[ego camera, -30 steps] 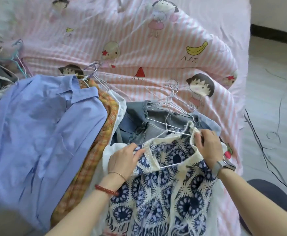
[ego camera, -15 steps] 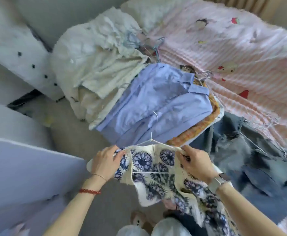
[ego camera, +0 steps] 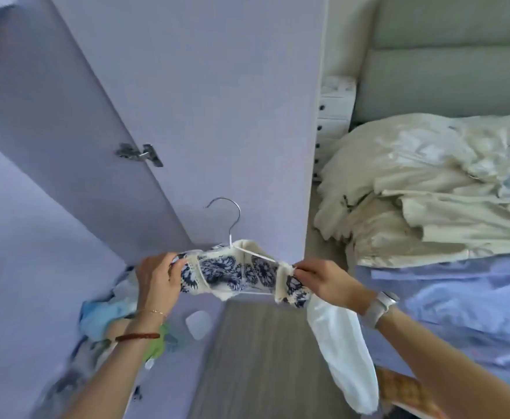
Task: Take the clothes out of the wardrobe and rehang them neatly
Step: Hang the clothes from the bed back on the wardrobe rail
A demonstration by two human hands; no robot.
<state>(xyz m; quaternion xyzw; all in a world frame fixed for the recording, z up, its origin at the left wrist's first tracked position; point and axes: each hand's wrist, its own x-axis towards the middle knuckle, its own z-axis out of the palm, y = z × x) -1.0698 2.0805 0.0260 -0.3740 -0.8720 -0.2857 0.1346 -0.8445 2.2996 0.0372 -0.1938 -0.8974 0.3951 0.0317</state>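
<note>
Gripping both ends of a cream garment printed with dark blue floral medallions (ego camera: 235,272), a person stands between a lilac wardrobe and a bed. The left hand (ego camera: 157,278) has its fingers and thumb curled round the garment's left shoulder; the right hand (ego camera: 323,279) pinches the right shoulder between thumb and fingertips. The garment sits on a white wire hanger with a silver metal hook (ego camera: 229,219), held roughly level in mid-air, the hook rising toward the open lilac wardrobe door (ego camera: 187,86) at the far centre. A plain white sleeve (ego camera: 341,352) droops from the garment's right end over the grey wood-grain floor (ego camera: 247,358).

A silver door hinge (ego camera: 140,154) is fixed to the wardrobe panel on the far left. Low at the near left, behind the left forearm, lies a blurred heap of light blue and green fabric (ego camera: 105,316). To the right, a rumpled pile of cream clothing (ego camera: 414,189) rests on the bed, with a pale blue shirt (ego camera: 459,297) spread nearer and an edge of orange checked cloth (ego camera: 405,391) at the near right. A white chest with small dark knobs (ego camera: 334,116) stands at the far side between wardrobe and grey padded headboard (ego camera: 444,55). The right wrist wears a pale-strapped watch (ego camera: 379,305); the left wrist carries a red bead bracelet (ego camera: 137,337).
</note>
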